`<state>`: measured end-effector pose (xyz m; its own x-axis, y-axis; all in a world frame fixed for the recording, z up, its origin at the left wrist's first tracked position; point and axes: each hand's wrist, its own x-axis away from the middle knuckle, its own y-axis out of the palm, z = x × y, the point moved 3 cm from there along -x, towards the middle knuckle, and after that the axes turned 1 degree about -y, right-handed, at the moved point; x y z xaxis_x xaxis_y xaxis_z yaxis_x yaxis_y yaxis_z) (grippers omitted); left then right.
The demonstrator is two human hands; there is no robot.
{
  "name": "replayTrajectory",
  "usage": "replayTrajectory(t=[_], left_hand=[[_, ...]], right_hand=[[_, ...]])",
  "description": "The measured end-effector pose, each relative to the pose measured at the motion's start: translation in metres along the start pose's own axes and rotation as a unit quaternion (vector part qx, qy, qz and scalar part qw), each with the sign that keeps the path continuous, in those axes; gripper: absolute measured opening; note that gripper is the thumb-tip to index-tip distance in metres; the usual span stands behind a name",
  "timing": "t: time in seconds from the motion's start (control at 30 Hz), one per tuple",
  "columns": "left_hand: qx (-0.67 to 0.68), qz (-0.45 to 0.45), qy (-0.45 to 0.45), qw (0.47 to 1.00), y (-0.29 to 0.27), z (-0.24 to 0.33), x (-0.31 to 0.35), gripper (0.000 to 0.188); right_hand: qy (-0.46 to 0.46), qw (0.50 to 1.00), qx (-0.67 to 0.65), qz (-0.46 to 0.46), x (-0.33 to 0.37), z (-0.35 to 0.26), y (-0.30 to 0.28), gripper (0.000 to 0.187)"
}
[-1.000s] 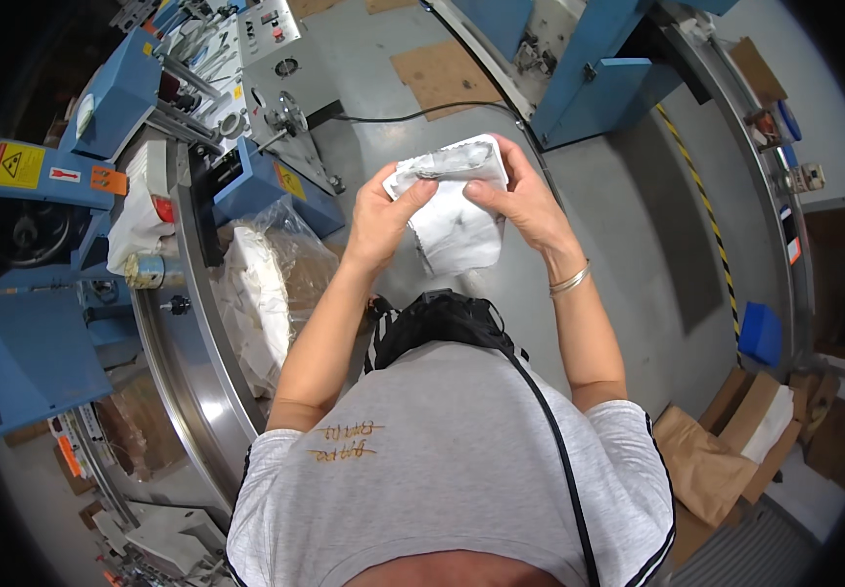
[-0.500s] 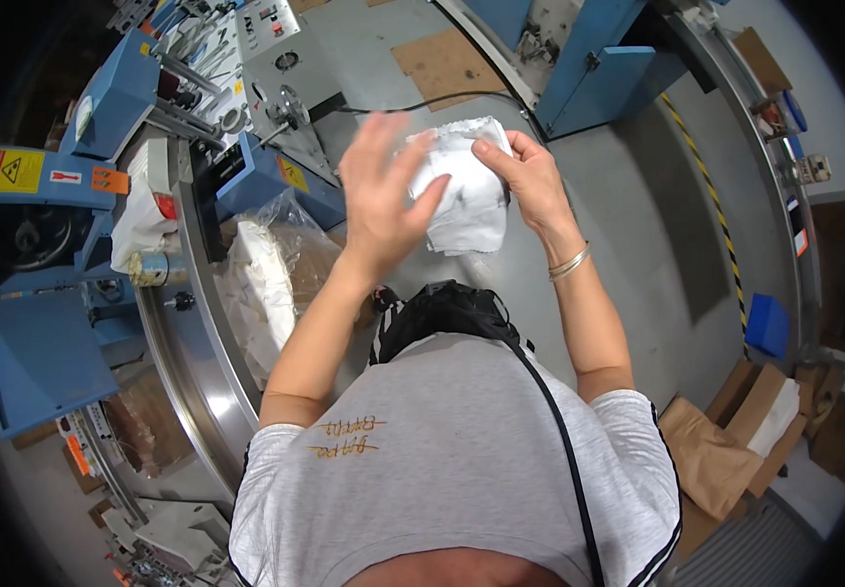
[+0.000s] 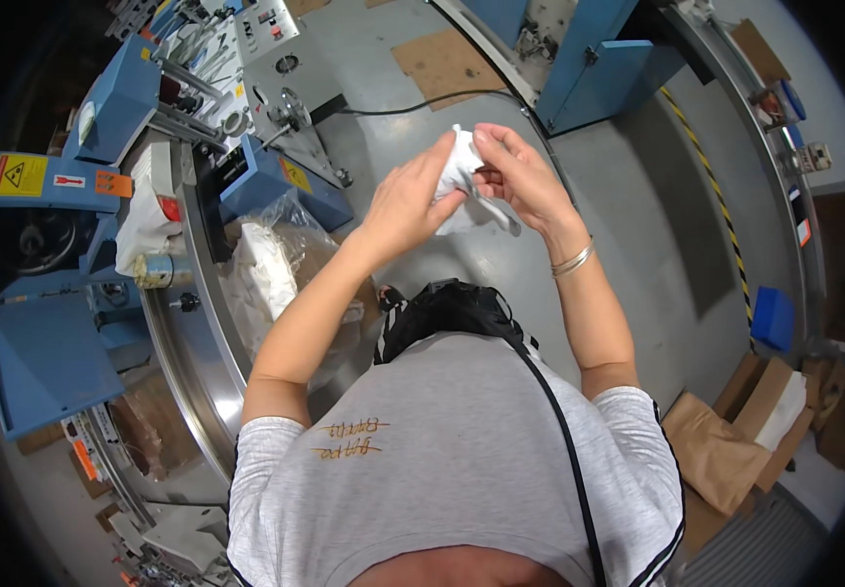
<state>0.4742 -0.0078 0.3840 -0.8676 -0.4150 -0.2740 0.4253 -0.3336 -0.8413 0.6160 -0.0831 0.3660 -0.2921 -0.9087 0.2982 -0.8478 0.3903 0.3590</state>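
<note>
A small white cloth piece was held in the upper centre of the frame, above the grey floor. It was pinched between the left hand and the right hand, both clenched on it. The step in hand was judged to be bunching or folding of the piece; a firmer tuck of the loose lower corner appeared to be called for next. At centre left, a clear plastic bag containing white fabric was noted beside the blue machine. At lower right, brown cardboard boxes stood open, one with white material inside.
</note>
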Motion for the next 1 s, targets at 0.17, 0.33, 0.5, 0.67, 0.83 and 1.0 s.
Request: replayTrajectory(t=[0.17, 0.33, 0.5, 0.67, 0.83, 1.0], left_hand=[[0.468, -0.013, -0.235, 0.852, 0.017, -0.030, 0.005, 0.043], [0.650, -0.027, -0.291, 0.701, 0.025, -0.041, 0.017, 0.038], [0.746, -0.062, -0.320, 0.581, 0.028, -0.034, 0.024, 0.044], [0.767, -0.068, -0.303, 0.561, 0.037, -0.037, 0.028, 0.047], [0.800, -0.072, -0.297, 0.517, 0.046, -0.036, 0.029, 0.050], [0.785, -0.048, -0.230, 0.572, 0.050, -0.029, 0.031, 0.053]], right_hand=[[-0.103, 0.983, 0.132, -0.075, 0.005, -0.002, 0.003, 0.057], [-0.076, 0.955, 0.272, -0.087, 0.004, 0.006, -0.013, 0.038], [0.001, 0.993, 0.111, -0.049, 0.003, 0.008, -0.013, 0.023], [0.004, 0.997, 0.058, -0.044, 0.002, 0.005, -0.008, 0.017], [0.039, 0.992, -0.073, -0.099, 0.003, 0.000, 0.000, 0.015], [-0.013, 0.993, 0.039, -0.108, 0.015, 0.004, 0.002, 0.017]])
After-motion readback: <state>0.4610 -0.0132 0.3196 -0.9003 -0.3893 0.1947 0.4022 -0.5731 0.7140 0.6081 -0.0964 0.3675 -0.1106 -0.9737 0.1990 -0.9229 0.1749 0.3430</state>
